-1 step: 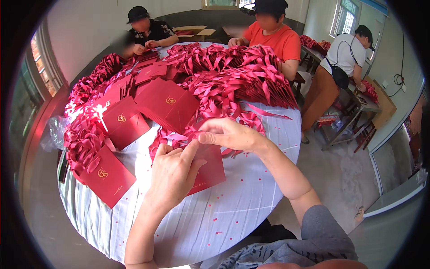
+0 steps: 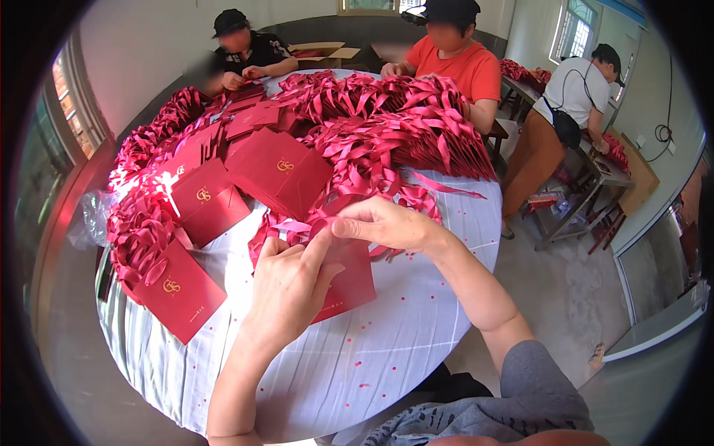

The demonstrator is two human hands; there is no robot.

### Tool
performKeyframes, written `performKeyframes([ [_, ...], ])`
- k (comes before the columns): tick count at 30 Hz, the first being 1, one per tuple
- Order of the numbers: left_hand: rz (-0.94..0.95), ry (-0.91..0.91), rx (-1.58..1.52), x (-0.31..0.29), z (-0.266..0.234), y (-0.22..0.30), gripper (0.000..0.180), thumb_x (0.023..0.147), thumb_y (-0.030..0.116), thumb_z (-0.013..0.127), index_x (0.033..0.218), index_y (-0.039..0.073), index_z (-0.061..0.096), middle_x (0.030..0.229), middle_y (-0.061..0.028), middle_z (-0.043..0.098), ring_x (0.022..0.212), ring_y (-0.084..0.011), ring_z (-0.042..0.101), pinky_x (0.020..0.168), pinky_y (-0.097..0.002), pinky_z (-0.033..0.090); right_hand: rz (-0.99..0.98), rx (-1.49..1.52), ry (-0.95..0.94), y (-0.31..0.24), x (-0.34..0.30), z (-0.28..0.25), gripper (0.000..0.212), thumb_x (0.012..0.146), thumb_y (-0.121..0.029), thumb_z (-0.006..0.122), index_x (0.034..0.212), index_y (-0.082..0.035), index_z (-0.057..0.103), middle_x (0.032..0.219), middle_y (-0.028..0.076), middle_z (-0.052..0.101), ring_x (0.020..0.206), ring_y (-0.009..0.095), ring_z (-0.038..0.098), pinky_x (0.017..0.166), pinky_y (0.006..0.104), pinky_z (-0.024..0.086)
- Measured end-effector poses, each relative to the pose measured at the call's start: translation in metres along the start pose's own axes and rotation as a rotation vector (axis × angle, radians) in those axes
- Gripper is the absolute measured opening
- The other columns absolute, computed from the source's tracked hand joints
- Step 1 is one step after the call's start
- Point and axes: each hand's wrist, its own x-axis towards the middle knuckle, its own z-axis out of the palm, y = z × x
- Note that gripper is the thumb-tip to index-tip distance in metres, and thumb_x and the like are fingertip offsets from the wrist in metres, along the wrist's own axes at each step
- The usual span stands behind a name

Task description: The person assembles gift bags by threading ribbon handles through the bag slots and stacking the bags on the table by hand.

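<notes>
meeting at the fingertips over a round, white-clothed counter, the person's two bare hands work at a glossy red ribbon. the right hand has thumb and forefinger together, clamped on the ribbon. the left hand has bent fingers, its forefinger against the right thumb; whether it grips the ribbon too, i cannot tell. just below them a flat red bag lies on the counter, partly hidden by the left hand. to the left is another red bag with a gold emblem; beyond the hands, a stack of red bags and a large heap of ribboned bags. across the counter sit a person in black and a person in orange-red; at right, a person in white bends over a side counter.
</notes>
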Motion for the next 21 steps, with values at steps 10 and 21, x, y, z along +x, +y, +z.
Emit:
performKeyframes([
  [10, -0.07, 0.028, -0.008, -0.005, 0.005, -0.005, 0.068, 0.074, 0.012, 0.071, 0.132, -0.001, 0.038, 0.07, -0.0083, 0.063, 0.068, -0.0259, 0.062, 0.075, -0.0361, 0.041, -0.203, 0.007, -0.004, -0.008, 0.001, 0.012, 0.028, 0.087, -0.027, 0.064, 0.1, -0.002, 0.068, 0.075, -0.003, 0.062, 0.07, 0.002, 0.051, 0.061, 0.0214, 0.042],
  [21, -0.301, 0.368, -0.086, -0.012, -0.044, -0.036, 0.015, 0.087, 0.003, 0.057, 0.102, 0.001, 0.06, 0.086, -0.0095, 0.062, 0.077, -0.0168, 0.061, 0.071, -0.0283, 0.047, -0.41, -0.089, 0.24, -0.006, 0.004, 0.034, 0.02, 0.091, -0.015, 0.058, 0.101, 0.0, 0.067, 0.089, 0.005, 0.069, 0.084, 0.009, 0.061, 0.075, 0.0232, 0.048],
])
